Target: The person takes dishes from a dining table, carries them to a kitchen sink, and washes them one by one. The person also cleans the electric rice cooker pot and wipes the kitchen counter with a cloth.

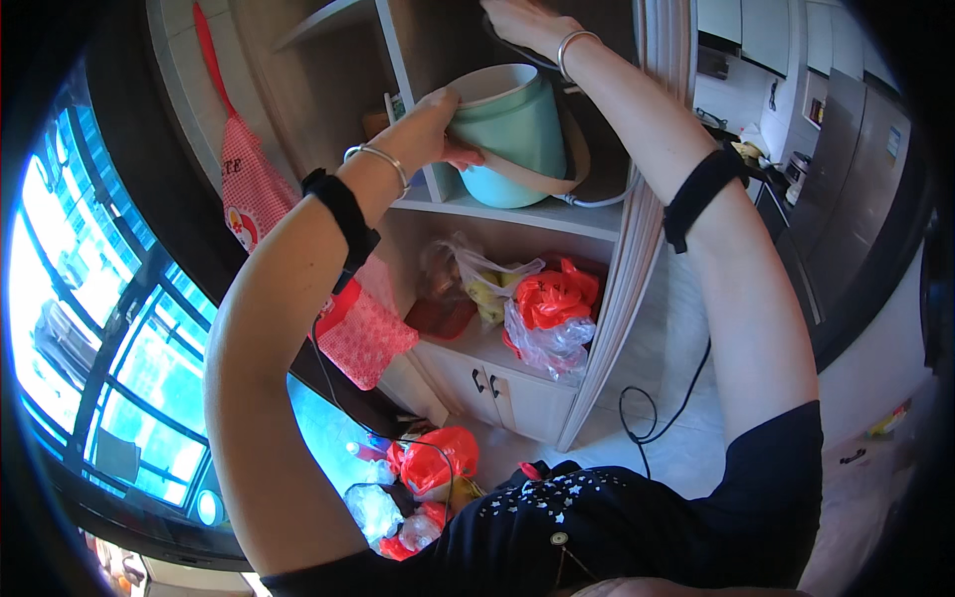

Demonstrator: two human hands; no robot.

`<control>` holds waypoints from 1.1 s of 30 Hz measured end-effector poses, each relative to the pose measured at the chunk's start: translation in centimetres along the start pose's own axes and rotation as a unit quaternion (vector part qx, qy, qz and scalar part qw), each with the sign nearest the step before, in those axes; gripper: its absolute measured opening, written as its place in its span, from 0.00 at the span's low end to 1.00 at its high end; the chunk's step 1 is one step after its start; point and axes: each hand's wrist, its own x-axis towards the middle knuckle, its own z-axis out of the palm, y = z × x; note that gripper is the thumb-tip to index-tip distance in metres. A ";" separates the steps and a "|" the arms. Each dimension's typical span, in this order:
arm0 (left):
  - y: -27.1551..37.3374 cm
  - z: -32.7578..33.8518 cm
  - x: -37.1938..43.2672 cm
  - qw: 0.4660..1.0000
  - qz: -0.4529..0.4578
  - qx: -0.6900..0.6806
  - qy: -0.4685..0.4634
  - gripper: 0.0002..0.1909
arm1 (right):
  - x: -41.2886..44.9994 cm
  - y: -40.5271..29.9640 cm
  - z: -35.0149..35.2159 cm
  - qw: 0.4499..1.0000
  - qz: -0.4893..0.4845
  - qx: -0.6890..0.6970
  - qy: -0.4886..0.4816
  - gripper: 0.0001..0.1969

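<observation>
My left hand [440,130] grips the rim and side of a mint-green bucket-like container [515,142], with a thumb or finger near its beige strap handle [526,173]. The container has a white inside and stands, slightly tilted, at the edge of a cabinet shelf [522,214]. My right hand [526,26] is raised at the picture's top edge, above and to the right of the container; a dark cord passes by it, and whether the fingers hold it cannot be told. A pale cable [604,201] lies on the shelf beside the container.
Plastic bags, one red [556,295], fill the compartment below, over cupboard doors [496,384]. A red checked apron [257,175] hangs at the left. More bags [440,463] lie on the floor near me. A thin black cable [642,436] loops at the right; a refrigerator [850,179] stands beyond.
</observation>
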 end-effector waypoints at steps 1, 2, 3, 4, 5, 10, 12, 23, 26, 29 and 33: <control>0.2 0.4 0.1 0.999 -0.001 0.024 0.022 0.25 | -0.2 0.6 0.4 0.993 0.042 -0.038 -0.105 0.10; 0.3 0.8 0.1 0.998 -0.002 0.048 0.044 0.25 | -0.4 1.2 0.8 0.971 0.084 -0.075 -0.209 0.10; 0.1 0.2 0.6 0.998 -0.005 0.048 0.045 0.25 | -0.6 0.9 1.0 0.938 0.121 -0.105 -0.308 0.12; 0.0 -0.3 1.2 0.997 -0.006 0.053 0.053 0.25 | -1.0 0.7 1.3 0.937 0.121 -0.103 -0.310 0.12; -0.2 -0.8 1.7 0.996 -0.007 0.058 0.061 0.26 | -1.7 0.6 1.6 0.939 0.130 -0.096 -0.305 0.13; -1.2 1.4 3.1 0.986 0.058 0.110 0.110 0.31 | -4.0 0.7 1.1 0.992 -0.013 0.006 -0.128 0.13; -1.8 0.0 3.1 0.972 0.064 0.163 0.155 0.32 | -7.9 -5.5 -4.3 0.994 -0.058 -0.025 -0.092 0.11; -3.3 1.5 0.8 0.601 0.559 0.497 0.282 0.49 | -24.1 -8.8 -3.0 0.966 0.155 0.131 -0.160 0.26; -1.7 1.5 3.2 0.706 0.421 0.545 0.166 0.48 | -24.4 -10.1 -0.1 0.983 0.156 0.011 -0.094 0.34; -1.2 3.9 3.3 0.730 0.383 0.545 0.156 0.45 | -24.1 -8.7 2.7 0.974 0.212 -0.064 -0.052 0.33; -2.2 5.6 2.5 0.708 0.383 0.555 0.211 0.41 | -22.7 -6.4 7.3 0.957 0.231 -0.122 -0.126 0.30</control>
